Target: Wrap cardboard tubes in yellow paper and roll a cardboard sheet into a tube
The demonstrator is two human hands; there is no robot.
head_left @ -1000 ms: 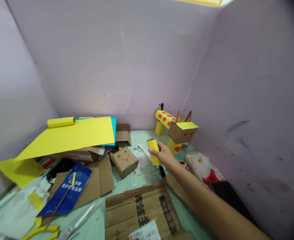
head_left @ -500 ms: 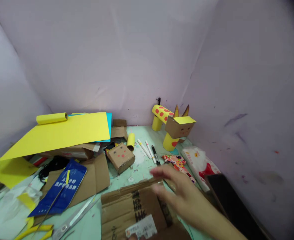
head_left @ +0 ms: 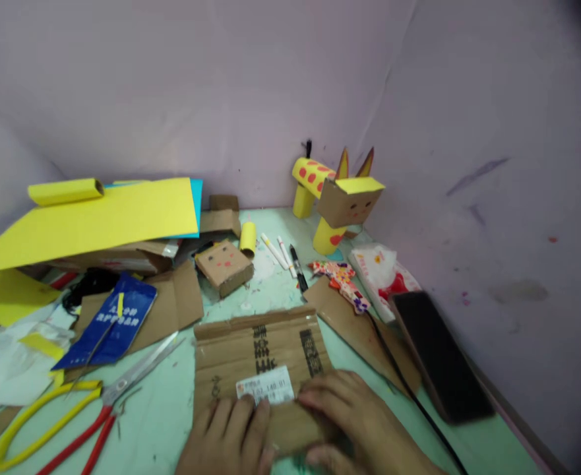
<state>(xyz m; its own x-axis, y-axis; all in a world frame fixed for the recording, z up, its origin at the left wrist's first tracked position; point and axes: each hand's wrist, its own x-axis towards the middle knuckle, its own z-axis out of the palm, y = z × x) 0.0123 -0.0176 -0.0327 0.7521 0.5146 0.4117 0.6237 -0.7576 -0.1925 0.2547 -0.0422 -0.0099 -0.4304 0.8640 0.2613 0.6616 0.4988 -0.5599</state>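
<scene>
A flat piece of brown cardboard with black print and a white label lies at the front middle. My left hand rests on its near left part, fingers bent over the surface by the label. On the near right edge is my right hand, its fingers on top and its thumb lower, by the edge, with the cardboard between them. Scissors with yellow and red handles lie partly open on the left, apart from both hands.
A spotted yellow animal figure stands at the back right, near markers. A small cardboard box sits mid-table. Yellow sheets and a blue packet lie left; a phone and cable lie right.
My right hand has come down from above the cardboard's far right part to its near right edge. My left hand shows more now. The view has tilted down, showing more of the near table.
</scene>
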